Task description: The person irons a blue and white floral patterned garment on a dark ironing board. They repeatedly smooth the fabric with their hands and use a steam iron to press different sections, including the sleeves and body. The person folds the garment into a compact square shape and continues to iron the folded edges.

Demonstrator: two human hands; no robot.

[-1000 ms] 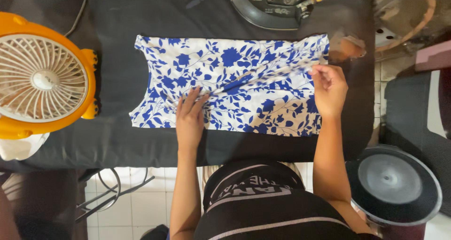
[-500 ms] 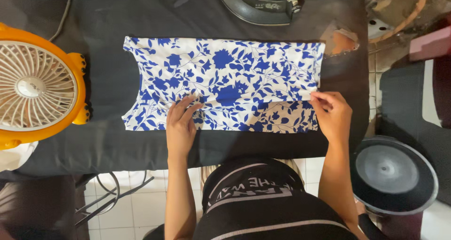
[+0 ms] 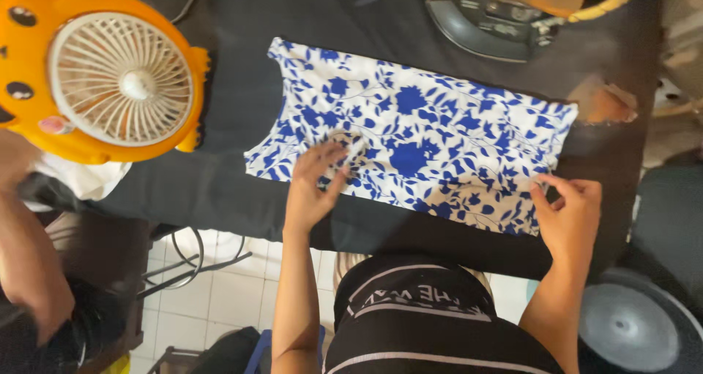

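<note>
Lying flat on the black ironing board [image 3: 220, 191], the blue-and-white floral top [image 3: 417, 136] stretches slantwise across the padded surface, its left edge nearer the orange fan [image 3: 110, 70] and its right edge near a brown scorch mark [image 3: 600, 103] on the board's cover. The left hand [image 3: 315, 187] rests on the top's lower left part, fingers loosely spread and curled down onto the cloth, with a small ridge of fabric bunched just at the fingertips. The right hand [image 3: 567, 213] sits at the top's lower right corner, thumb and forefinger pinching the hem while the other fingers curl loosely behind.

Compared with half a second ago, the top lies tilted in the view instead of level and looks closer; the fan now shows almost whole to the top's left, where before it was cut by the edge. The left hand has stayed on the same lower left area of the cloth, and the right hand has kept to the right hem. Beyond the top's far edge, the dark iron [image 3: 491, 22] stands on the board, as before. To the left of the fan, another person's arm [image 3: 29, 257] has come into view beside the board.
</note>
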